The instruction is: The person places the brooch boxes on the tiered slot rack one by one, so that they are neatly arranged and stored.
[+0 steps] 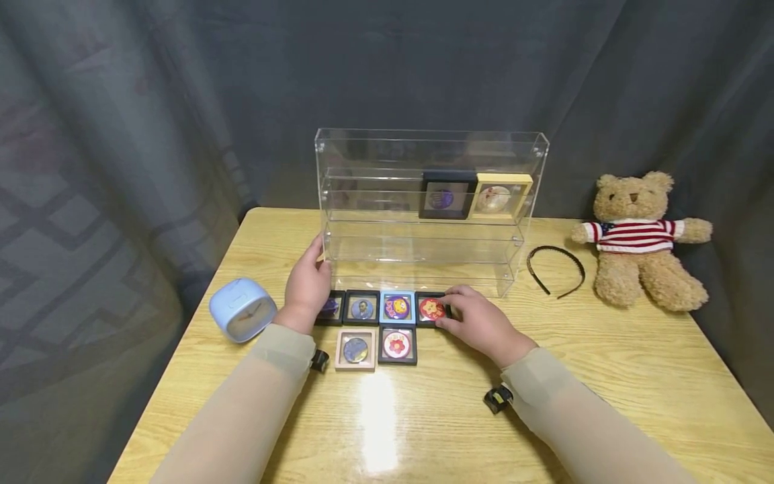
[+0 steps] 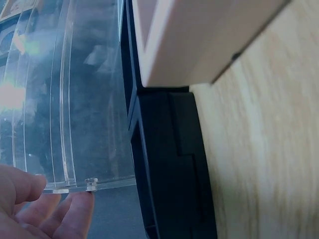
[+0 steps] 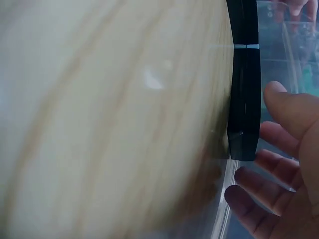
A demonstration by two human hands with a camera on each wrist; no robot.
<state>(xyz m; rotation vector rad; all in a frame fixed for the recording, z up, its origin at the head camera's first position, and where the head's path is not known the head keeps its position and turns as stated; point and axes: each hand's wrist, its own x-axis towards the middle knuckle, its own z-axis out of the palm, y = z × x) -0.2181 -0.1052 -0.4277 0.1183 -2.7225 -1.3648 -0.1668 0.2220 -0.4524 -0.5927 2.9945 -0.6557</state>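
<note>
A clear acrylic display case with several shelves stands on the table. My left hand grips its lower left edge, and in the left wrist view the thumb and fingers lie on either side of the clear panel. In front of the case my right hand reaches over a black frame holding a red star badge, fingertips right at its right side. In the right wrist view the spread fingers hover beside the black frame.
Other framed badges lie beside it: a blue frame, black frames, a pink frame. Black and yellow frames sit on a case shelf. Left is a blue clock; right are a headband and teddy bear.
</note>
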